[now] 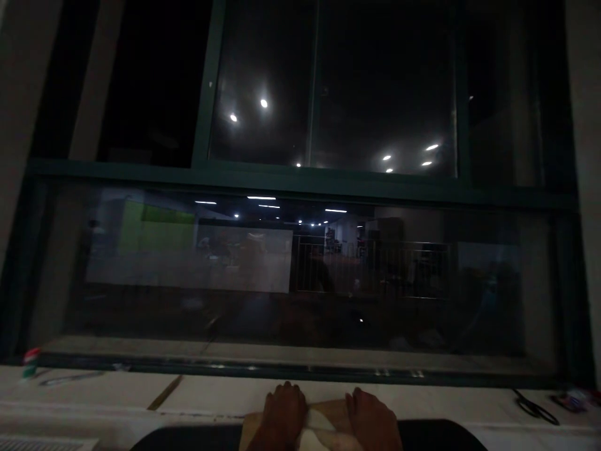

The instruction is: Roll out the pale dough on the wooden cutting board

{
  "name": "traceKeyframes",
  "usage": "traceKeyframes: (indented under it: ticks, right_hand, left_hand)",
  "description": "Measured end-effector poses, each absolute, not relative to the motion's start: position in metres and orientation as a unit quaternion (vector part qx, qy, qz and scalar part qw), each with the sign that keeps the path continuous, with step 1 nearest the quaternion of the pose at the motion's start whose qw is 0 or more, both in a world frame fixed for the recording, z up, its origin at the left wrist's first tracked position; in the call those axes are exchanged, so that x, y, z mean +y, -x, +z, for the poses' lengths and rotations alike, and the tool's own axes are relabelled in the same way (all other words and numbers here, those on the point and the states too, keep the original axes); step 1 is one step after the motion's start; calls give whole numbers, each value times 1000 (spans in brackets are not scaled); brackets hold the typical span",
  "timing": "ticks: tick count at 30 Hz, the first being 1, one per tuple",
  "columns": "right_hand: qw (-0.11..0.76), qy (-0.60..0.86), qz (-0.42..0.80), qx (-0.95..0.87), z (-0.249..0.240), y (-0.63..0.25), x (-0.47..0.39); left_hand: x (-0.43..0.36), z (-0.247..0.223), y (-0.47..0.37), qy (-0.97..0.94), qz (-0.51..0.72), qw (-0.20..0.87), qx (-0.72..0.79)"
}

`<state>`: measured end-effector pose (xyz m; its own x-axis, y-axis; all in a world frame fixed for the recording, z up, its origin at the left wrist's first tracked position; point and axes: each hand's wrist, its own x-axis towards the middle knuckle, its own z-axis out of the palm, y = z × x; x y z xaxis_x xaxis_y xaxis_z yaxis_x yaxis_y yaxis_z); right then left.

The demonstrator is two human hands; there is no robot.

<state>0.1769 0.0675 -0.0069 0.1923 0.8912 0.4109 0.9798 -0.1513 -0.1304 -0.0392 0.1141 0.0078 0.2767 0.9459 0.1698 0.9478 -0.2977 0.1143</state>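
My left hand [283,415] and my right hand [373,418] lay side by side at the bottom edge of the view, both pressed palm down on a brown sheet of card [328,410] with a pale piece of paper [320,432] between them. Fingers were flat and spread, so neither grip was closed around anything. The card rested on the pale table [211,394] just below a dark window [300,188]. Black scissors [535,408] lay well apart at the right, a pen [70,378] at the far left.
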Motion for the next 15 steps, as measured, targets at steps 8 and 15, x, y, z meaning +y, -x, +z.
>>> traceKeyframes:
  ticks: [8,15]
  right_hand:
    - [106,648,-122,-745,-33,-184,38]
    - [187,641,-176,-724,-54,-172,-10]
  left_hand:
    - [58,3,52,784,-148,-21,-603]
    - [7,9,68,827,-159,-17,-539]
